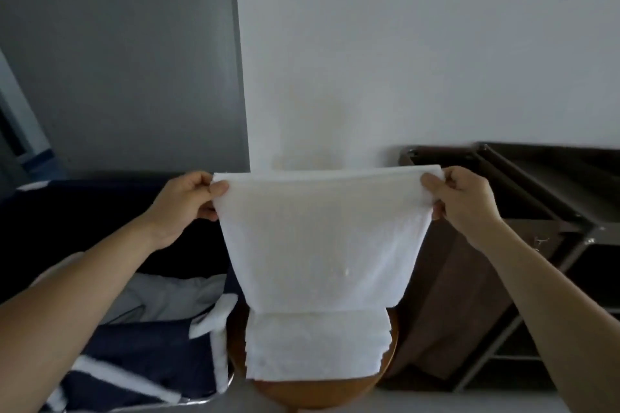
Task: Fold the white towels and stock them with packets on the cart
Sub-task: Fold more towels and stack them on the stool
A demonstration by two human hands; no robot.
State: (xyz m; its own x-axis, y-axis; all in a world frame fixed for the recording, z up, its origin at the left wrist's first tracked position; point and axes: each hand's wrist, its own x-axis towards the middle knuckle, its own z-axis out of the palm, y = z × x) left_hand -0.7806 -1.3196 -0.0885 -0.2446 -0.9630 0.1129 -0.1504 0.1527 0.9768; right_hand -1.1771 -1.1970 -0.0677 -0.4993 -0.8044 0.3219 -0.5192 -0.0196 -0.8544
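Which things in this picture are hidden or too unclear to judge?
Head view, all:
Most fingers of the left hand and right hand: behind the held towel.
Layer count of the folded stack: edges blurred.
The stool top: covered by the stack.
The cart shelves: dark, cut by the right edge.
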